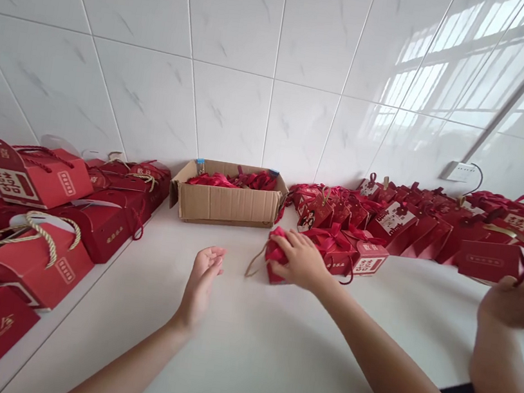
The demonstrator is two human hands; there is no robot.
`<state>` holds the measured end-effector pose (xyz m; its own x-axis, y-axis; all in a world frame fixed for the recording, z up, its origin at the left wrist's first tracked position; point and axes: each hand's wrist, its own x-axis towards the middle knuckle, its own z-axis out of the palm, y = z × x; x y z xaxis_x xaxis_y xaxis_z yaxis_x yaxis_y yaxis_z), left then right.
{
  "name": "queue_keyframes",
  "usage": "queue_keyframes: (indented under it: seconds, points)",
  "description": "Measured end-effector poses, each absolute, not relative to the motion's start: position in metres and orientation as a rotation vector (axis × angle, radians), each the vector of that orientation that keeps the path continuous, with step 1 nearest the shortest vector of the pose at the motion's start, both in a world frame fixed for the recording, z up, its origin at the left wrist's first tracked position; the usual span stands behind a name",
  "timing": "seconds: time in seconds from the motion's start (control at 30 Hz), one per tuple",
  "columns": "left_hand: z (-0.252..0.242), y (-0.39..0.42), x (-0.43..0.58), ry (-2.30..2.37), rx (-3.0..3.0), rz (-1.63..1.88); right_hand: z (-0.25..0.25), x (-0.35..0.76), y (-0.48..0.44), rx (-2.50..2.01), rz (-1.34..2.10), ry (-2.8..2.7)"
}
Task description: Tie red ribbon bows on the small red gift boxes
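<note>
One small, red, ribbon-topped cardboard box (275, 278), near twelve o'clock, sits gripped by my right hand (302, 259), left hand (201, 282) empty, loosely curled; likely a positioning step, next calling for steady guidance.

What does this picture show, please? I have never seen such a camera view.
No machine is here, only people. One camera, worn on a person's head, looks forward and down. The wearer's left hand is open and holds nothing. The right hand lies over a small red box; how firmly it grips is unclear. On the white table, red boxes stand left and right, with an open cardboard box near the wall. At far right is another person's hand.
</note>
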<state>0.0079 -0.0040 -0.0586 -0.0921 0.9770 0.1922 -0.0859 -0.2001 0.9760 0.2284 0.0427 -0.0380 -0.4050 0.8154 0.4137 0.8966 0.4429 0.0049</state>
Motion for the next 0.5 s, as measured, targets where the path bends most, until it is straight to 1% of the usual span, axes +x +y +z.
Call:
queue_keyframes:
  seconds: [0.23,0.5]
  points:
    - [-0.059,-0.009,0.009,1.087,1.288,1.353,-0.045,0.295,0.061,-1.718,-0.380,-2.165]
    - [-0.061,-0.010,0.009,1.107,1.342,1.332,-0.042,0.322,0.057,-1.878,-0.433,-2.079]
